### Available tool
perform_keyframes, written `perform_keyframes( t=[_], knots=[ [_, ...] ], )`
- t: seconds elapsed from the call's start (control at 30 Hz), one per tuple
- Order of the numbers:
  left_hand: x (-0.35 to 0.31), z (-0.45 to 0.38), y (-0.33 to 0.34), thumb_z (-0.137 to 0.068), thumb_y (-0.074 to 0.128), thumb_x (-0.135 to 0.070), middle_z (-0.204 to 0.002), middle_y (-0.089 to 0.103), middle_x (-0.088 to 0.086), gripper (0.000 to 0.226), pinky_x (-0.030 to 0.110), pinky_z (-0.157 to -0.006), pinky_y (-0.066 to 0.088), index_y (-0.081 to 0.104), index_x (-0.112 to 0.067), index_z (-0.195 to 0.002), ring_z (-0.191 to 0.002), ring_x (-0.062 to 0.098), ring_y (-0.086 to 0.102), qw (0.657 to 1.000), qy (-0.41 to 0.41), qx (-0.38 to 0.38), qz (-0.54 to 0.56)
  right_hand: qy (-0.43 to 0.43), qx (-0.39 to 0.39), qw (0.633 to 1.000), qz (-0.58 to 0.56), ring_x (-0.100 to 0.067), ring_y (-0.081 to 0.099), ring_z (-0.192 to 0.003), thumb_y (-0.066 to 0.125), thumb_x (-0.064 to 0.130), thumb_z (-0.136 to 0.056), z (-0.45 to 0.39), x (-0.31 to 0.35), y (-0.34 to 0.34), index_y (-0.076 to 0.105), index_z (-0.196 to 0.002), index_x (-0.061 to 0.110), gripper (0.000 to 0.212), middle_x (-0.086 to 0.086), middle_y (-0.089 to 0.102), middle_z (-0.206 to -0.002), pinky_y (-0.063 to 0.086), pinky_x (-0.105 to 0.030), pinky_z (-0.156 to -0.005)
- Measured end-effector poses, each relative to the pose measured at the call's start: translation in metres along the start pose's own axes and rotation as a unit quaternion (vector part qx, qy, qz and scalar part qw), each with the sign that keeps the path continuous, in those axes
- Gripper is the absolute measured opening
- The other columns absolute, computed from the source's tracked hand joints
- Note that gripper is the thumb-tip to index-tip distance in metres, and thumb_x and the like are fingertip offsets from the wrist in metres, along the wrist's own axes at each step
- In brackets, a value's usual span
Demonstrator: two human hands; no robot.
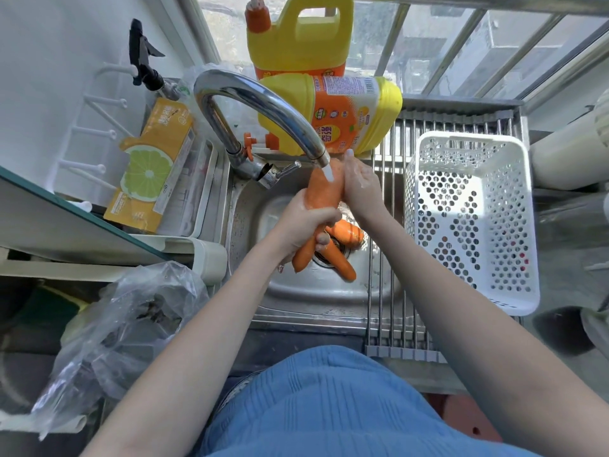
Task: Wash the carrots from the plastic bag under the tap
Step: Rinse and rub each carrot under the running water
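Rinsing was the step in hand. Water ran from the tap onto the far, thick end of a carrot held over the sink. The left hand gripped the carrot round its middle, fingers curled over it. The right hand lay against the carrot's right side near the stream, fingers fairly straight; whether the thumb wrapped round the carrot could not be told. The carrot's near, thin tip pointed down toward the drain.

Two more carrots lay in the sink bottom near the drain, just beneath the held one. The plastic bag sat on the counter to the near left, well apart from the sink, crumpled; whether it held more carrots could not be told.

A white basket stood on the rack to the right of the sink and looked the likely place for washed carrots, though none was seen in it.

Judged from this, the task was at an early to middle stage. The next move called for turning the carrot under the stream so every side was rubbed, then moving it right to the basket and picking up a carrot from the sink. The wet carrot could slip, so a firm grip was needed.
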State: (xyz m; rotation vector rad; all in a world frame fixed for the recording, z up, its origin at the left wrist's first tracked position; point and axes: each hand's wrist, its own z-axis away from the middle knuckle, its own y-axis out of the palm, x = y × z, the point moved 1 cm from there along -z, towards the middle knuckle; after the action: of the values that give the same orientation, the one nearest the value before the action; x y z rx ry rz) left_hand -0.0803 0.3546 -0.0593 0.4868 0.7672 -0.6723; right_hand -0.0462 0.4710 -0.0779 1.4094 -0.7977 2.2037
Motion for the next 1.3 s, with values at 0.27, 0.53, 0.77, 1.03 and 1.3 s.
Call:
perform_keyframes(
  t=[0.27,0.53,0.77,1.03,1.3],
  knots=[
    [0.005,-0.003,-0.001,-0.08,0.058,-0.065,-0.061,0.052,0.004,0.065,0.019,-0.033,0.036,0.054,-0.005,-0.106,-0.035,0.01,0.043,0.995,-0.023,0.027,0.094,0.073,0.079,0.984,-0.139,-0.034,0.064,-0.11,0.059,0.065,-0.079,0.015,0.003,0.015,0.056,-0.11,0.016,0.058,-0.023,0.064,-0.117,0.049,-0.055,-0.099],
    [0.012,-0.005,0.008,-0.087,0.02,-0.076,-0.063,0.051,0.01,0.088,0.018,-0.031,0.033,0.062,-0.006,-0.117,-0.032,0.01,0.04,0.983,-0.034,0.01,0.18,0.002,0.173,0.974,-0.149,-0.014,0.059,-0.091,0.055,0.038,-0.095,0.021,-0.003,-0.001,0.05,-0.128,0.025,0.036,0.0,0.056,-0.112,0.048,-0.017,-0.057],
    [0.016,-0.002,0.016,-0.099,0.015,-0.06,-0.066,0.055,0.017,0.078,0.021,-0.035,0.036,0.064,0.0,-0.1,-0.036,0.018,0.047,0.989,-0.018,-0.129,0.074,0.069,0.099,0.98,-0.161,-0.012,0.058,-0.082,0.049,0.053,-0.092,0.026,-0.004,0.006,0.06,-0.11,0.02,0.039,0.001,0.058,-0.1,0.05,-0.023,-0.063],
    [0.018,0.003,0.017,-0.102,0.014,-0.054,-0.057,0.053,0.016,0.073,0.023,-0.036,0.037,0.062,0.0,-0.092,-0.036,0.02,0.047,0.983,0.053,-0.168,0.05,0.073,0.072,0.984,-0.145,-0.017,0.062,-0.092,0.05,0.045,-0.099,0.03,0.011,0.011,0.06,-0.106,0.02,0.028,-0.003,0.063,-0.1,0.053,-0.034,-0.077],
    [0.026,0.003,0.021,-0.101,0.014,-0.057,-0.065,0.06,0.015,0.071,0.026,-0.04,0.041,0.065,-0.011,-0.086,-0.042,0.019,0.052,0.973,0.008,-0.219,0.068,0.017,0.176,0.984,-0.001,-0.008,0.052,-0.092,0.048,0.033,-0.102,0.035,0.004,0.001,0.04,-0.126,0.018,0.03,0.0,0.047,-0.107,0.048,-0.025,-0.078]
  ],
)
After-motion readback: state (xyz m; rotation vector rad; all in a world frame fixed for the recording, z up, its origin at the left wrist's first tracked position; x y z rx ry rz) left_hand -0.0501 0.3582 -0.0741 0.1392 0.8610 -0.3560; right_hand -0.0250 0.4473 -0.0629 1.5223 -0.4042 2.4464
